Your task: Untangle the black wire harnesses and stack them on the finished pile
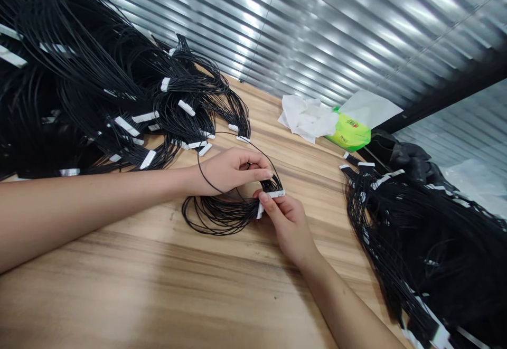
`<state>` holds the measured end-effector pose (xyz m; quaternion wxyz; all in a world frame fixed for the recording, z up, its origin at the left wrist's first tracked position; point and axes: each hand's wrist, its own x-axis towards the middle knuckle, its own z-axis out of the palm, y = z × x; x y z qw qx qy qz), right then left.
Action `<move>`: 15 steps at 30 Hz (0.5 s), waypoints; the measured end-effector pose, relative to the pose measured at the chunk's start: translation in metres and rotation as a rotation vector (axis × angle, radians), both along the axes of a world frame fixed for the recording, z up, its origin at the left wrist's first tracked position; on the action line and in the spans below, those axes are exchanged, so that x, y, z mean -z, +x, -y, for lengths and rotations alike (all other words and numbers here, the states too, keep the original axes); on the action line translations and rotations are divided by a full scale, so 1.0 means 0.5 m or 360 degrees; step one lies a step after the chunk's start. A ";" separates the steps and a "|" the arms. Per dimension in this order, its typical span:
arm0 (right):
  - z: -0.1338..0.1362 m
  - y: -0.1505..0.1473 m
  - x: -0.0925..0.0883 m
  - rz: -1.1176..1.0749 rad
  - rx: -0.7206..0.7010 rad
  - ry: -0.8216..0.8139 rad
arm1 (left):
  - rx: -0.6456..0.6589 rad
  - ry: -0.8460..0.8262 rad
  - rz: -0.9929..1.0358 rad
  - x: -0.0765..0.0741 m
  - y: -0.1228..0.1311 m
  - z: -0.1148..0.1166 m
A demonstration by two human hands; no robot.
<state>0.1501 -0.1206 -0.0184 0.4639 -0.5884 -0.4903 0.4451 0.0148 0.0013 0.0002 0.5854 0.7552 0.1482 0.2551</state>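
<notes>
Between my hands is a looped wire harness (pixel 222 217) of thin black wires, with white connectors at its ends. My right hand (pixel 289 225) pinches a white connector (pixel 276 194) between thumb and fingers; a second white connector (pixel 260 210) sits just below it, turned at an angle. My left hand (pixel 227 172) is closed on the black wires close to the upper connector, thumb laid along them. One loose wire (pixel 203 172) arcs over the back of the left hand. The left fingertips are partly hidden behind the thumb and wires.
A large heap of black wire harnesses (pixel 119 79) covers the table's left back. Another pile of harnesses (pixel 415 233) lies at the right. Crumpled white tissues (pixel 307 118) and a green tissue pack (pixel 348 131) stand at the back, before a corrugated metal wall (pixel 301 32). The wooden table (pixel 178 296) spreads beneath.
</notes>
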 end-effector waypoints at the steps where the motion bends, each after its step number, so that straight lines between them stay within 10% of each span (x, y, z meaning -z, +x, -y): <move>1: 0.000 0.000 0.000 -0.0013 0.0006 0.0007 | -0.0003 0.0018 0.0006 0.001 0.000 0.001; 9: -0.014 0.010 0.016 -0.0378 0.0607 0.0136 | -0.0558 0.0952 -0.0031 0.006 -0.022 0.005; 15: -0.018 0.019 0.026 -0.0388 0.0808 0.0231 | -0.0510 0.1456 -0.0004 0.002 -0.029 0.004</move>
